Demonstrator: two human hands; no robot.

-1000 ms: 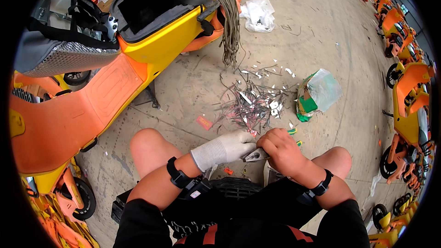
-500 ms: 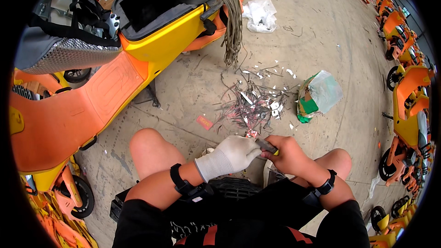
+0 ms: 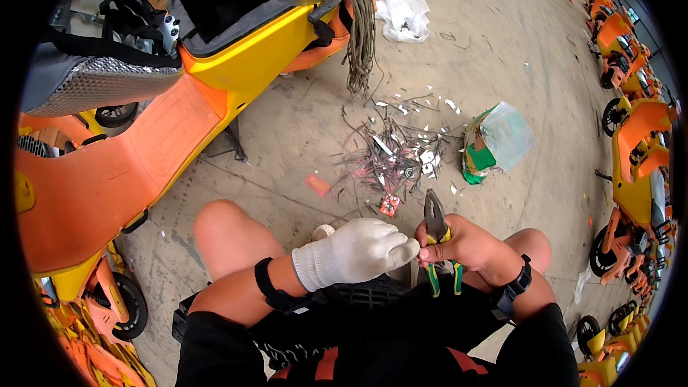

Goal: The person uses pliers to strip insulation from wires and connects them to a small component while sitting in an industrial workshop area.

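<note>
Combination pliers (image 3: 434, 216) with yellow-green handles are in my bare right hand (image 3: 466, 242), jaws pointing away from me and handle ends showing below the fingers. Close beside it, my left hand (image 3: 358, 249), in a whitish knit glove, is closed with thumb and fingers pinched together. Whatever it may hold is too small or hidden to make out. Beyond both hands lies a pile of dark wire offcuts and white scraps (image 3: 394, 158) on the floor. A small red-and-white piece (image 3: 390, 206) sits at its near edge.
A clear and green plastic bag (image 3: 502, 140) stands right of the pile; a red card (image 3: 317, 185) lies left. A yellow-orange scooter body (image 3: 179, 122), with a bundle of cables (image 3: 358, 36) hanging from it, fills the left. Scooters (image 3: 631, 179) line the right.
My right hand has turned the pliers upright, so jaws and handles now show. My left hand has shifted slightly left and nearer, uncovering the red-and-white piece.
</note>
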